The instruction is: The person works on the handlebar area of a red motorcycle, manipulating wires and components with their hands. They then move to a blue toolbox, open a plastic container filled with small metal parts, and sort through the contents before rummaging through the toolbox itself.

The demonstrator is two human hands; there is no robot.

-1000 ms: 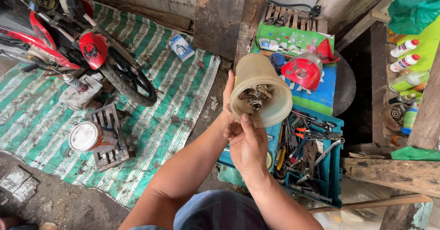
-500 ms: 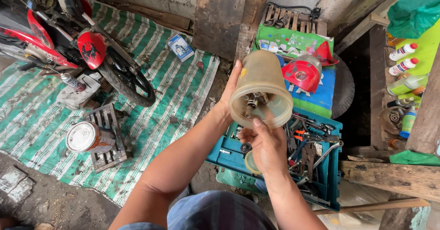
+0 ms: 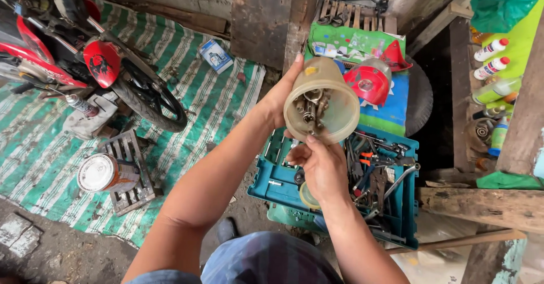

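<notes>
My left hand [image 3: 279, 100] holds a cloudy tan plastic jar [image 3: 320, 100] up in front of me, its open mouth tilted toward me. Inside lie several metal bolts and small parts [image 3: 310, 111]. My right hand [image 3: 320, 168] sits just under the jar's rim, with the thumb reaching over the lip into the opening. Directly below my hands stands an open teal toolbox [image 3: 272, 185] packed with pliers, wrenches and other hand tools.
A red motorcycle [image 3: 102, 63] stands at the left on a green-and-white striped tarp [image 3: 192, 114]. A tin can [image 3: 105, 173] rests on a small wooden pallet. Red helmet [image 3: 368, 83], green box, tyre and spray bottles [image 3: 492, 57] crowd the right side.
My left hand has kept the jar raised and tilted its mouth more toward me. My right hand slid from the jar's base up to its rim.
</notes>
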